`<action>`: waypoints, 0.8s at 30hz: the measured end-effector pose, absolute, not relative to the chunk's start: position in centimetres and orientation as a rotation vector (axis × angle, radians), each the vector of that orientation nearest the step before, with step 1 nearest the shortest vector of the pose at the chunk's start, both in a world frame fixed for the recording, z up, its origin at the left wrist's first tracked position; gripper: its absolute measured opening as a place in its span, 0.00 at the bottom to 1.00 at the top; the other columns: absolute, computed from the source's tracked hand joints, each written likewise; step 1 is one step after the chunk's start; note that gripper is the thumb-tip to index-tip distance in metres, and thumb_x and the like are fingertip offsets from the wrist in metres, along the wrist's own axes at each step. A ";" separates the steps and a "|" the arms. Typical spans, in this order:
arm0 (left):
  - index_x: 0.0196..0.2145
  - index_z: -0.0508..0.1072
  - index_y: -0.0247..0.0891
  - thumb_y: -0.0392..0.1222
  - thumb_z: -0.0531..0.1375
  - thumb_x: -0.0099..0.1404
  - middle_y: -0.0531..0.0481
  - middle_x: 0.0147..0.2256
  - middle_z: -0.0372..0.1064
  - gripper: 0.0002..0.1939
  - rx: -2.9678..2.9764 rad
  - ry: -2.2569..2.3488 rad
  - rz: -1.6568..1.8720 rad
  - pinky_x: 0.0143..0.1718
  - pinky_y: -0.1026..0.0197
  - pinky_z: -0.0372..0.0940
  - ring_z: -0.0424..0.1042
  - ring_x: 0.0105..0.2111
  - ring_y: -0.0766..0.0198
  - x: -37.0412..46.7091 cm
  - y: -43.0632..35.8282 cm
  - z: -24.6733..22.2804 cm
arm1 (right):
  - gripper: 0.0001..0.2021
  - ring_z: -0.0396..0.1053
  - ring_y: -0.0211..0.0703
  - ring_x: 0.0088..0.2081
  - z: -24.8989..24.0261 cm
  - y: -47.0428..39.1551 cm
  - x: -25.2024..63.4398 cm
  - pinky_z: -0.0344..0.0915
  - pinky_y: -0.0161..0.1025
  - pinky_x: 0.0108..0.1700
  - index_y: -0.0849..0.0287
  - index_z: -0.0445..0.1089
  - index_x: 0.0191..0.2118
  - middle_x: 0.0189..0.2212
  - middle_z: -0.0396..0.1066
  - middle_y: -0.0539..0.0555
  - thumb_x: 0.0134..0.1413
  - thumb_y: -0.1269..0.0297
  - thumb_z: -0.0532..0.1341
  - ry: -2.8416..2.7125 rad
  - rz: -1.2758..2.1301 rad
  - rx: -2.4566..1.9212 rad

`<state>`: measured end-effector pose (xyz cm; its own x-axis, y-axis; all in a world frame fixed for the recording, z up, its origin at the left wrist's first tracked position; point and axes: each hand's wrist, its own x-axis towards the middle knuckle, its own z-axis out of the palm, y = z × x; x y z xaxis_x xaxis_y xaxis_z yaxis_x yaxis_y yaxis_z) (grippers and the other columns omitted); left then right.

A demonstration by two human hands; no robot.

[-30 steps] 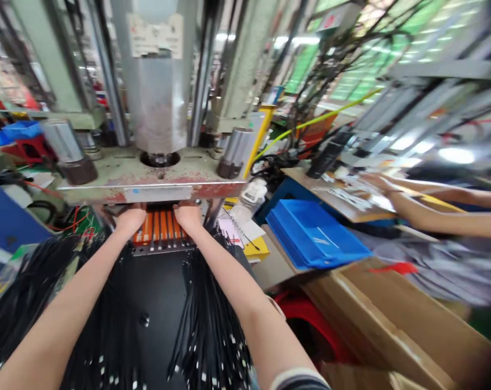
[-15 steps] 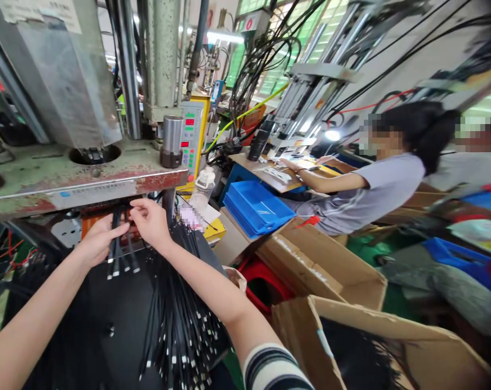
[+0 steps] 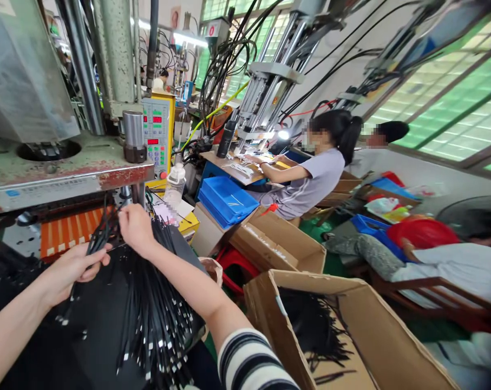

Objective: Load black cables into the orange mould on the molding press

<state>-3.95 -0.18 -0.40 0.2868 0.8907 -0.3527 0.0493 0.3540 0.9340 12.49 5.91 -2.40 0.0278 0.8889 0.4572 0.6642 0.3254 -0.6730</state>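
Several thin black cables [image 3: 101,230] are gripped in my left hand [image 3: 77,268], in front of the press, with their ends hanging below the fingers. Close to their upper part is my right hand [image 3: 135,227], its fingers curled together; what it pinches, if anything, is too small to tell. Behind the hands an orange striped block [image 3: 72,230] shows under the press plate [image 3: 66,187]. A large bundle of black cables with shiny ends [image 3: 159,319] lies on the black surface beneath my right forearm.
A yellow control box [image 3: 158,135] and a clear bottle [image 3: 175,181] stand right of the press. Beyond are blue trays [image 3: 227,200], open cardboard boxes [image 3: 286,246], one with black cables, and a person in a grey shirt [image 3: 318,173] at another machine.
The view has swung right. My left hand has drawn the cables down and away from the press, baring the orange block. My right hand's fingers have curled closer together.
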 end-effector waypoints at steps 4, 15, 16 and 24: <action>0.37 0.73 0.38 0.46 0.67 0.56 0.57 0.24 0.62 0.13 0.943 1.050 0.743 0.15 0.72 0.40 0.46 0.14 0.80 -4.4 -1.9 -0.4 | 0.14 0.64 0.38 0.30 -4.3 5.5 17.8 0.60 0.32 0.35 0.59 0.66 0.25 0.23 0.67 0.48 0.59 0.62 0.52 -1.412 0.427 -1.567; 0.35 0.75 0.33 0.50 0.66 0.58 0.52 0.24 0.65 0.16 0.839 1.030 1.069 0.15 0.72 0.48 0.55 0.16 0.76 -10.9 -8.1 -0.6 | 0.14 0.65 0.51 0.19 -12.5 -4.3 35.0 0.57 0.42 0.22 0.53 0.66 0.13 0.14 0.68 0.57 0.37 0.51 0.58 -1.380 0.555 -2.122; 0.34 0.75 0.33 0.48 0.67 0.56 0.50 0.26 0.67 0.15 0.807 1.047 1.133 0.17 0.71 0.53 0.60 0.18 0.74 -11.4 -8.6 -0.7 | 0.12 0.67 0.54 0.21 -13.1 -3.9 35.9 0.59 0.44 0.22 0.51 0.68 0.15 0.18 0.71 0.59 0.36 0.50 0.58 -1.435 0.489 -2.198; 0.41 0.71 0.36 0.44 0.67 0.56 0.50 0.31 0.71 0.17 0.658 0.881 1.381 0.20 0.68 0.63 0.68 0.20 0.71 -14.4 -12.8 -0.3 | 0.18 0.75 0.53 0.37 -9.2 0.3 21.0 0.68 0.46 0.41 0.54 0.75 0.41 0.37 0.77 0.59 0.50 0.51 0.56 -2.075 0.696 -1.469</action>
